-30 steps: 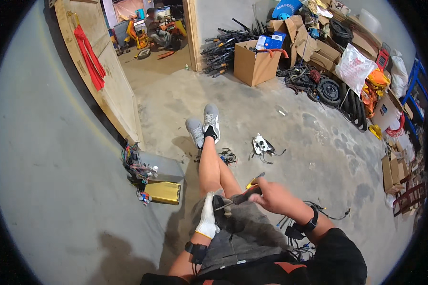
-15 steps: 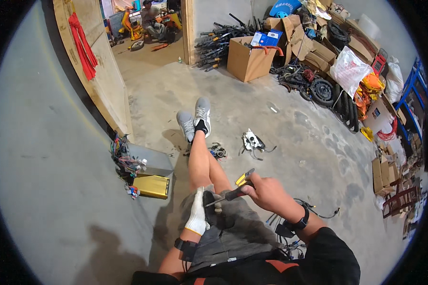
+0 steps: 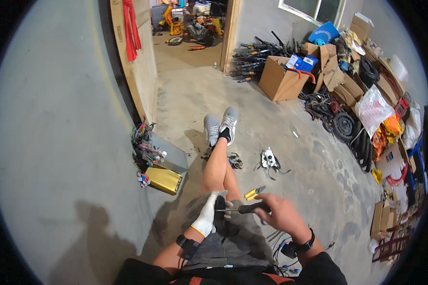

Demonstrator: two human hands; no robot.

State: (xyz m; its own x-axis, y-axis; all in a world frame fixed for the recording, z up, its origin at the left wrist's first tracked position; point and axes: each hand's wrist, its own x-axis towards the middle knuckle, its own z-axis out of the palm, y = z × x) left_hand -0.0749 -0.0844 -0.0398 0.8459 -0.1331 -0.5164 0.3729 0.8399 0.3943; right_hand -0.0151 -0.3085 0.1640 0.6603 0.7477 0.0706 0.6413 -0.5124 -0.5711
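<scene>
On the person's lap, over grey shorts, both hands meet above the thighs. The left hand point(image 3: 208, 217), in a white work glove, comes in from the lower left with the forearm bent inward, and its fingers curl around a small dark part point(image 3: 220, 214) pressed against the lap; what that part is cannot be told. The right hand point(image 3: 281, 214), bare and with a dark watch at the wrist, reaches in from the lower right and is clenched around the black handle of one screwdriver point(image 3: 245, 208), held nearly level with its thin shaft pointing left to the dark part. Both legs stretch out forward over the concrete floor point(image 3: 314, 171), ending in two grey shoes point(image 3: 221, 126).

One pair of yellow-handled pliers point(image 3: 253, 193) lies on the floor just beside the right knee. One small white device with wires point(image 3: 269, 158) lies farther out. One flat gold box point(image 3: 163, 180) rests by the wall at left, next to one tangle of coloured wires point(image 3: 145, 145). One open cardboard box point(image 3: 279, 80) stands well apart.
</scene>
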